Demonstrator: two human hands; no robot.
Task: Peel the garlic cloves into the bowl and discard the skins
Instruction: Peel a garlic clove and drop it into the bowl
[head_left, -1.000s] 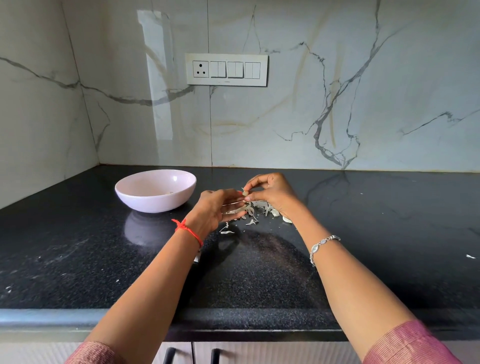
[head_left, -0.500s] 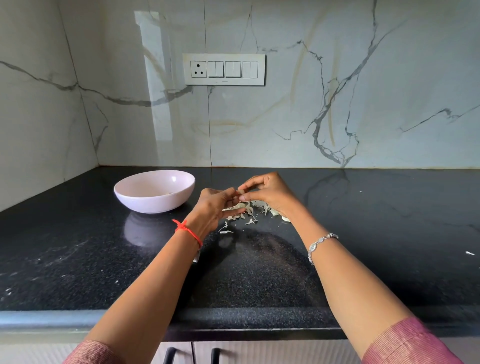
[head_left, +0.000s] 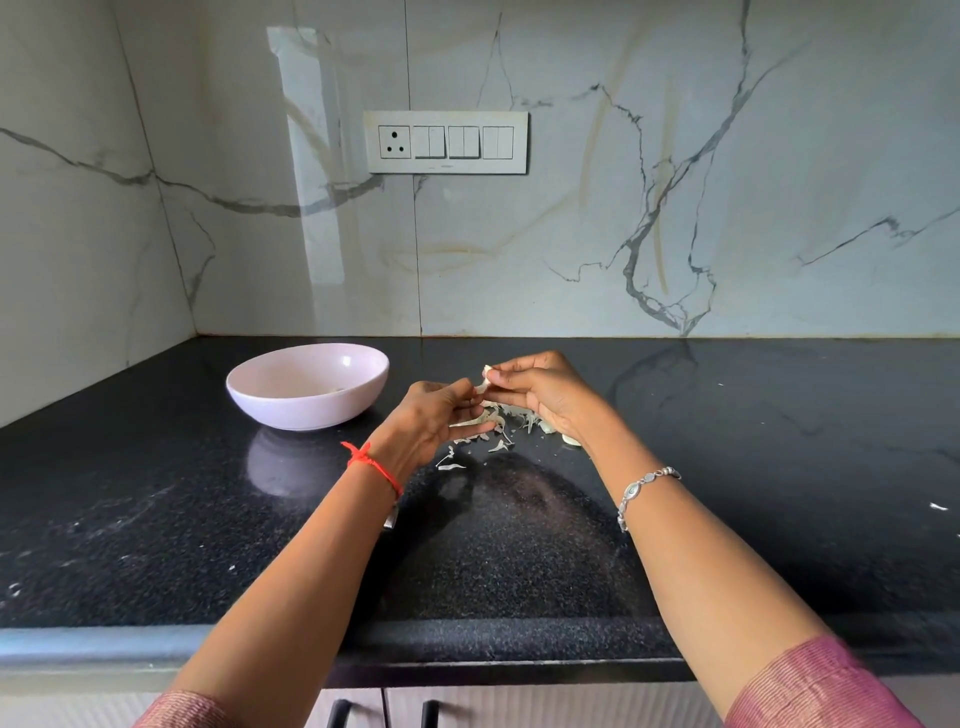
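Both hands meet above the black counter (head_left: 519, 545). My right hand (head_left: 545, 395) pinches a small pale garlic clove (head_left: 485, 373) at its fingertips. My left hand (head_left: 439, 423) pinches a strip of skin (head_left: 481, 387) hanging from that clove. Below the hands lies a pile of loose papery skins (head_left: 501, 421). Another pale clove (head_left: 570, 440) rests on the counter beside my right wrist. A pale pink bowl (head_left: 270, 395) stands to the left of my hands, with a small pale piece showing inside.
The counter meets marble walls at the back and left. A switch panel (head_left: 445, 142) is on the back wall. A white scrap (head_left: 937, 506) lies at the far right. Cabinet handles (head_left: 384, 714) show below the front edge.
My hands stayed together over the skin pile with small finger movements. The right hand's fingertips rose a little, and a strip of skin now stretches between the two hands.
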